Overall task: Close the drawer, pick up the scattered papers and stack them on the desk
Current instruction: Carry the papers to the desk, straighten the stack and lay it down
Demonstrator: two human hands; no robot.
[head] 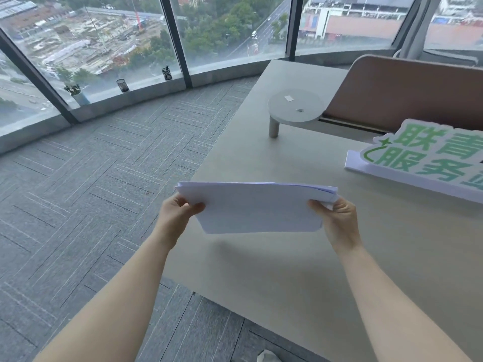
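A stack of white papers hangs in the air above the left part of the grey desk, casting a shadow on it. My left hand grips the stack's left edge, thumb on top. My right hand grips its right edge, where the sheets curl a little. The stack is held nearly level, not touching the desk. No drawer is in view. A white scrap lies on the carpet at the bottom edge.
A white and green sign lies on the desk at the right. Behind it rise a round grey riser shelf and a brown divider panel. Grey carpet spreads to the left, up to windows with pen holders on the sill.
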